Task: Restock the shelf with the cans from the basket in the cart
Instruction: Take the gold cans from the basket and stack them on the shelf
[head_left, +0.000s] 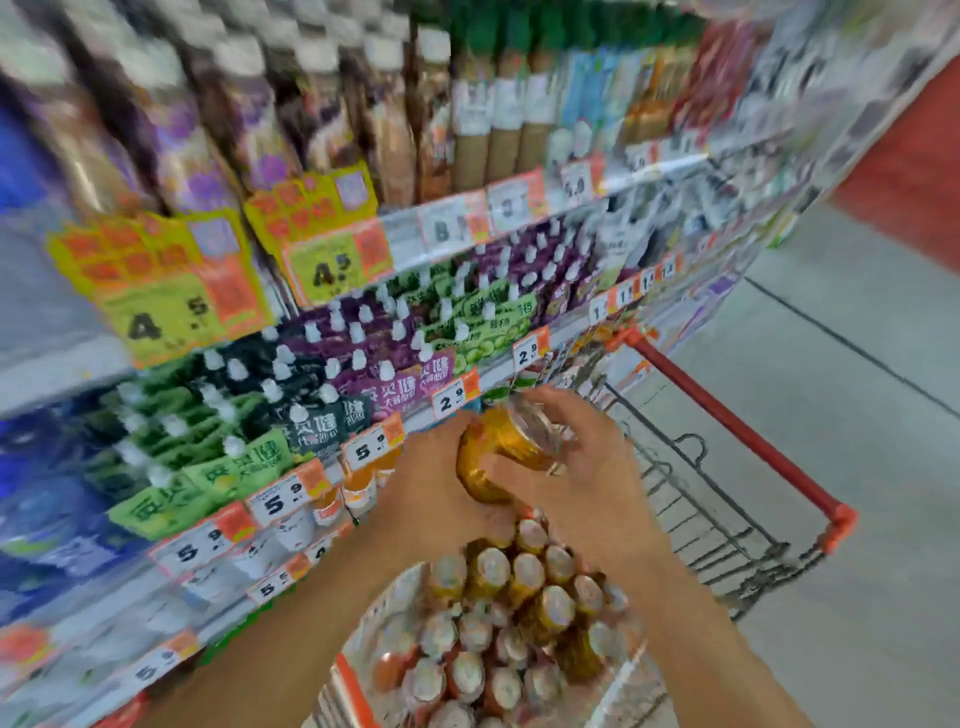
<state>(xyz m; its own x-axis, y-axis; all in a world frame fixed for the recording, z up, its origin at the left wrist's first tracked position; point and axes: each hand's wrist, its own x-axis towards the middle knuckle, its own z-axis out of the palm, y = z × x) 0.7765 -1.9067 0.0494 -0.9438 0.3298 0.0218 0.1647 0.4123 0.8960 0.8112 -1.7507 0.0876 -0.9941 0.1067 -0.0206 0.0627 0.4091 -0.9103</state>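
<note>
Between both hands, just above the heaped basket (358, 691), sits one gold can (498, 457), tilted with its silver top away from the person; the left hand (436, 483) cups its base and the right hand (576, 462) wraps its side. It looks rigid, smooth and probably slippery, moderately heavy if full. A grip around the mid-body seems safest, toward the shelf (291, 525) left of the hands.

Spouted drink pouches (363, 358), tall bottles (498, 119), grey floor (831, 395).
</note>
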